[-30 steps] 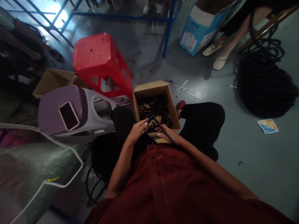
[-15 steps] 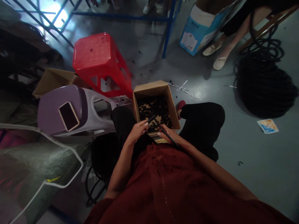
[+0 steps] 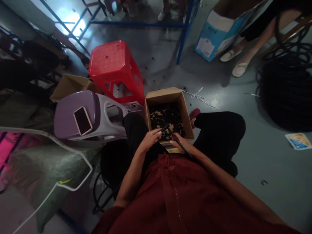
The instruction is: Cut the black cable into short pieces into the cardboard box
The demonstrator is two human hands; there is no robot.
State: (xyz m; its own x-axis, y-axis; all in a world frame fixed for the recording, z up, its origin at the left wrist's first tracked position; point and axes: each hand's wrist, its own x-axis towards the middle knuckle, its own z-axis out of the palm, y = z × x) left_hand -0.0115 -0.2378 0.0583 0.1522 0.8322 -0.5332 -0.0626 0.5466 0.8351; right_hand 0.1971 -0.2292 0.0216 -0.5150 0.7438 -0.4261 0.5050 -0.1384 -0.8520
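Note:
My left hand (image 3: 150, 139) and my right hand (image 3: 177, 144) sit close together over the near edge of an open cardboard box (image 3: 163, 96), which rests between my knees. The left fingers pinch a short black piece (image 3: 165, 128). A thin black rod (image 3: 181, 144) runs through my right fingers and slants down toward my lap. Many small black bits (image 3: 165, 120) lie heaped on the box floor, with bare cardboard showing between them. My hands hide the box's near wall.
A red plastic stool (image 3: 110, 61) and a purple-grey stool (image 3: 78, 122) carrying a phone (image 3: 83, 121) stand left of the box. A coil of black cable (image 3: 285, 94) lies at right. A co-worker's legs (image 3: 260, 35) stand beside a blue-and-white carton (image 3: 214, 35). Black bits dot the floor.
The whole view has shifted slightly right and down. My hands remain over the box, still holding the black pieces, with no clear change in grip.

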